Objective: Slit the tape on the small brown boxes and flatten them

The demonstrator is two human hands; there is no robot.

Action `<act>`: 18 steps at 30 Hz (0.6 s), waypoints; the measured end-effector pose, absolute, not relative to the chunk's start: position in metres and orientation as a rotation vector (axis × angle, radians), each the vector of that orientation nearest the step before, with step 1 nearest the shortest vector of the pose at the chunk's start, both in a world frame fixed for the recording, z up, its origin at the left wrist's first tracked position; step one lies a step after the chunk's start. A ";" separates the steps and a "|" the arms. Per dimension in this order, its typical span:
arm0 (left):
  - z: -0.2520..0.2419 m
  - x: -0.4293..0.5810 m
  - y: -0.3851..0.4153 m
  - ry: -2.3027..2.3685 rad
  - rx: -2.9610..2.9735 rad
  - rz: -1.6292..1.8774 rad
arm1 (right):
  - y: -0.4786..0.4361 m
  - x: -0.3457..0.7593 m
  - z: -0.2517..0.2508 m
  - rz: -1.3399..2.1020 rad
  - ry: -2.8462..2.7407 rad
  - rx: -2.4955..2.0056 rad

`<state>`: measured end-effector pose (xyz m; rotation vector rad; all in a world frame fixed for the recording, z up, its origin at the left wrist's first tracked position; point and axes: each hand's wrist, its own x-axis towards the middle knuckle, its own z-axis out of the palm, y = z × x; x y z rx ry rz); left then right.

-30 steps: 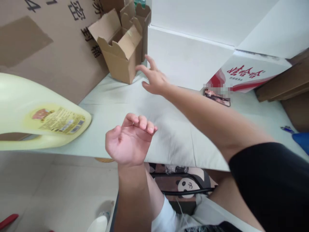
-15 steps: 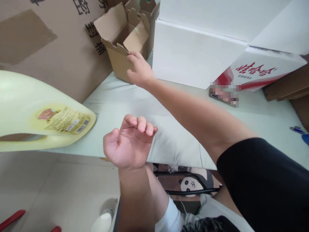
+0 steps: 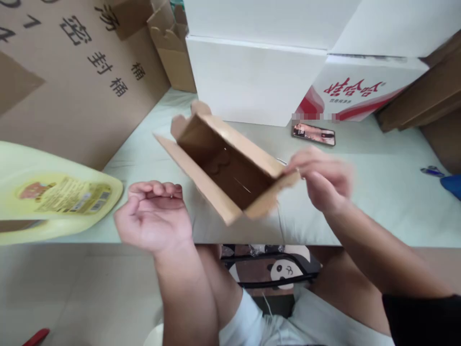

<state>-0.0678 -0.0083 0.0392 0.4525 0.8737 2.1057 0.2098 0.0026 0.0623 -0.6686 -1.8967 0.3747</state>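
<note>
A small open cardboard box [image 3: 230,168] hangs tilted above the pale green sheet, its flaps spread and its dark inside showing no contents. By an end flap my right hand [image 3: 324,178] pinches it; the fingers are slightly blurred. Left of the box, my left hand [image 3: 154,216] is palm up with fingers curled loosely apart, holding nothing and not touching the box. A large pale yellow jug [image 3: 57,197] with a label lies on its side just left of that hand.
White boxes [image 3: 252,81] stand at the back, with a red-and-white box [image 3: 356,91] and a phone [image 3: 313,134] at right. A big printed carton [image 3: 90,96] fills the left rear, beside another cardboard box [image 3: 176,62]. The sheet's front edge [image 3: 90,238] runs above the floor.
My right hand has drawn the small box off the back left and brought it forward to the middle. My left hand has shifted a little left, still empty.
</note>
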 end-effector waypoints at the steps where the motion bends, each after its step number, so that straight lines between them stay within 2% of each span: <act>1: 0.039 -0.060 -0.006 0.947 0.480 2.163 | -0.011 0.221 0.062 0.381 -1.892 -0.668; 3: 0.036 -0.043 -0.003 1.030 0.633 2.178 | -0.029 0.234 0.060 0.405 -1.855 -0.663; 7: 0.033 -0.016 -0.004 0.908 0.945 1.928 | -0.042 0.241 0.061 0.545 -1.876 -0.607; 13: 0.039 0.006 0.001 0.847 0.846 1.933 | -0.048 0.256 0.081 0.629 -2.077 -0.641; 18: 0.026 0.004 0.008 0.826 0.886 1.961 | -0.048 0.262 0.078 0.564 -2.101 -0.874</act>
